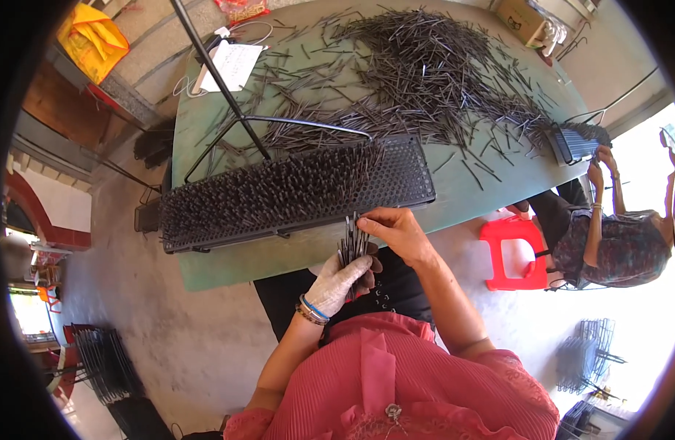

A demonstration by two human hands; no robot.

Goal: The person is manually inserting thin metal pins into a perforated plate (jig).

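My left hand (334, 284), in a pale glove with dark fingertips, is closed around a bundle of thin dark rods (352, 243) standing roughly upright. At the bundle's top, my bare right hand (398, 232) pinches the end of a rod between thumb and fingers. Just beyond both hands lies a long black perforated tray (405, 173). Upright dark rods (271, 189) crowd its left and middle holes, while bare holes show toward its right end. A bent black metal frame (308, 123) rises over the tray.
Loose dark rods (425, 73) are heaped across the green tabletop (227, 275). A white paper (233, 66) lies at the far left. At right, another person (609, 246) works at a smaller tray (572, 144), near a red stool (515, 253). Black racks (106, 363) stand lower left.
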